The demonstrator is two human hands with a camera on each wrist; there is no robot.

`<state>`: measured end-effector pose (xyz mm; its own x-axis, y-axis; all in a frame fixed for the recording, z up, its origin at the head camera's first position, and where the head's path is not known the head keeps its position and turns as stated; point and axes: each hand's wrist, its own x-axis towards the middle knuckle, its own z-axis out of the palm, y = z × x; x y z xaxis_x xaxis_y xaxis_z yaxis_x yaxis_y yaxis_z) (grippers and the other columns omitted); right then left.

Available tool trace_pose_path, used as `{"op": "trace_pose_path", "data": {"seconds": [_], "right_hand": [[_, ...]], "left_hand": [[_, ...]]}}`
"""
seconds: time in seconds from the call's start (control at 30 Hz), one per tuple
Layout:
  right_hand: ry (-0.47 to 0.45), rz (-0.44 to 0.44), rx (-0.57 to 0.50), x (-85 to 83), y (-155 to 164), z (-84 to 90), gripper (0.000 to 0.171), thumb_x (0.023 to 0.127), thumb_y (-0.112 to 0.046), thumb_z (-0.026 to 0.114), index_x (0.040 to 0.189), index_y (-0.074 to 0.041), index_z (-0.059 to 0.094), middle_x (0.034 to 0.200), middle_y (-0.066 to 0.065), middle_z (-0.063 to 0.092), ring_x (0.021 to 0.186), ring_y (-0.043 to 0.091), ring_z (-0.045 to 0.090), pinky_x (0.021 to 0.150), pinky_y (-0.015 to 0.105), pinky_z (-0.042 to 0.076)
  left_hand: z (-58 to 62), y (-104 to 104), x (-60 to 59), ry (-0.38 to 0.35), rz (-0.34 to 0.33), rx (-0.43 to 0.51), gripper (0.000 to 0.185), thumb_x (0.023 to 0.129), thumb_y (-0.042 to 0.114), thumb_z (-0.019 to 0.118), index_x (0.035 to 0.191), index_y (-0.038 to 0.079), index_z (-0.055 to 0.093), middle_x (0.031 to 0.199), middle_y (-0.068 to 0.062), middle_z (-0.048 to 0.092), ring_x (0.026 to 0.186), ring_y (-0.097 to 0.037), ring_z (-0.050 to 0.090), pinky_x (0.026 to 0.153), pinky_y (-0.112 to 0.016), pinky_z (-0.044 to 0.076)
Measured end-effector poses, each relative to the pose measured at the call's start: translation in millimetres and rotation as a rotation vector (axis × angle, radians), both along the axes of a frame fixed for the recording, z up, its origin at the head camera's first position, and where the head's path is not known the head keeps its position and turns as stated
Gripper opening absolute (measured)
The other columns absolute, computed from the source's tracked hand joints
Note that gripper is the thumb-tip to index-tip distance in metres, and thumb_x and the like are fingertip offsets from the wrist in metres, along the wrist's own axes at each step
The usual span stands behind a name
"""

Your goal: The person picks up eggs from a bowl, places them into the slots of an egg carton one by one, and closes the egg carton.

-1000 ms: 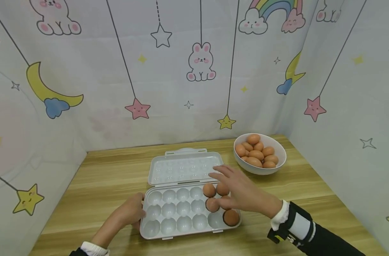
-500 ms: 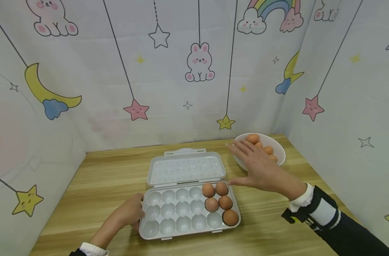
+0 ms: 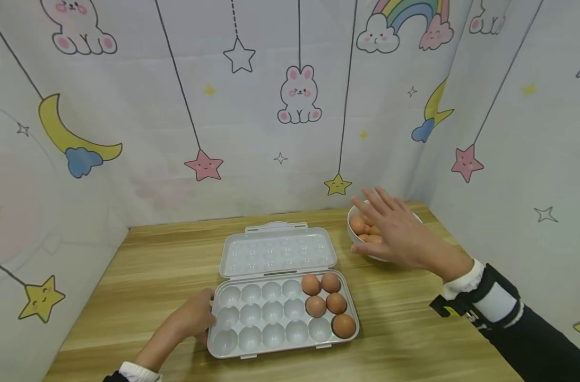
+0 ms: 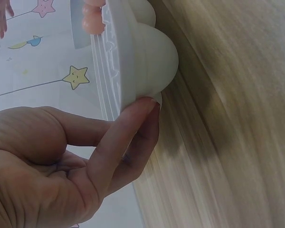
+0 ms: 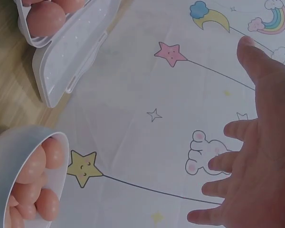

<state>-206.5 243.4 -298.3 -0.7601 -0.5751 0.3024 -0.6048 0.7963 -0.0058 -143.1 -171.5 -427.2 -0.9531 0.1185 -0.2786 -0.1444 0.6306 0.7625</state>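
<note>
— Five eggs (image 3: pixel 329 304) sit in the right end of the open egg tray (image 3: pixel 270 334), two in the far row, two in the middle row, one in the near row. The other cups are bare.

— And the hands?

— The left hand (image 3: pixel 190 320) rests against the tray's left edge; in the left wrist view its fingertips (image 4: pixel 145 107) press on the tray's rim, fingers fairly straight, nothing pinched. The right hand (image 3: pixel 398 233) hovers over the white bowl (image 3: pixel 353 233) at the table's far right corner, fingers spread, holding nothing.

— What's in the bowl?

— More brown eggs (image 5: pixel 35 183), partly hidden behind the hand in the head view. The tray's lid (image 3: pixel 277 249) lies flat open behind the cups, on the wooden table (image 3: pixel 165 265). A curtain printed with stars and rabbits (image 3: pixel 251 116) rings the table.
</note>
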Motion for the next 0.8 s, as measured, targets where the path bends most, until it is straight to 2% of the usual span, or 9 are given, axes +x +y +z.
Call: {"op": "trace_pose_path", "data": {"seconds": [0.17, 0.27, 0.4, 0.57, 0.8], "right_hand": [[-0.018, -0.021, -0.014, -13.7, 9, -0.2, 0.083, 0.084, -0.061, 0.052, 0.149, -0.019, 0.022, 0.153, 0.014, 0.012, 0.138, 0.037, 0.005, 0.103, 0.067, 0.016], [-0.036, -0.062, -0.014, -22.6, 14, -1.4, 0.080, 0.085, -0.059, 0.051, 0.148, -0.019, 0.023, 0.153, 0.014, 0.013, 0.139, 0.037, 0.004, 0.102, 0.068, 0.015], [-0.059, -0.119, -0.006, -35.0, 21, -4.3, 0.080, 0.085, -0.061, 0.050, 0.148, -0.020, 0.023, 0.153, 0.012, 0.011, 0.139, 0.036, 0.003, 0.103, 0.068, 0.014], [-0.088, -0.145, 0.003, -52.0, 31, -10.2, 0.079, 0.086, -0.063, 0.045, 0.148, -0.019, 0.023, 0.153, 0.014, 0.012, 0.138, 0.039, 0.003, 0.102, 0.068, 0.014], [-0.187, -0.191, 0.014, -72.6, 45, -21.6, 0.084, 0.085, -0.066, 0.043, 0.149, -0.015, 0.021, 0.153, 0.016, 0.007, 0.137, 0.041, -0.001, 0.102, 0.068, 0.011]], "left_hand": [[1.1, 0, -0.3, -0.009, 0.002, -0.010, 0.044, 0.072, -0.020, 0.052, 0.114, -0.019, 0.038, 0.080, -0.020, 0.056, 0.060, -0.026, 0.061, 0.043, -0.037, 0.055], [1.9, 0, -0.5, -0.012, -0.006, -0.018, 0.044, 0.073, -0.020, 0.052, 0.114, -0.020, 0.038, 0.080, -0.020, 0.056, 0.061, -0.026, 0.061, 0.044, -0.037, 0.055], [1.7, 0, -0.5, -0.011, -0.010, -0.025, 0.044, 0.073, -0.019, 0.053, 0.115, -0.020, 0.037, 0.080, -0.019, 0.056, 0.061, -0.025, 0.061, 0.043, -0.036, 0.055], [0.5, 1, -0.5, -0.009, -0.003, -0.026, 0.044, 0.073, -0.019, 0.052, 0.114, -0.020, 0.038, 0.080, -0.019, 0.056, 0.059, -0.025, 0.061, 0.042, -0.035, 0.054], [-1.0, 1, -0.2, 0.001, -0.003, -0.022, 0.044, 0.072, -0.019, 0.052, 0.114, -0.020, 0.038, 0.079, -0.019, 0.056, 0.058, -0.026, 0.061, 0.042, -0.035, 0.054]]}}
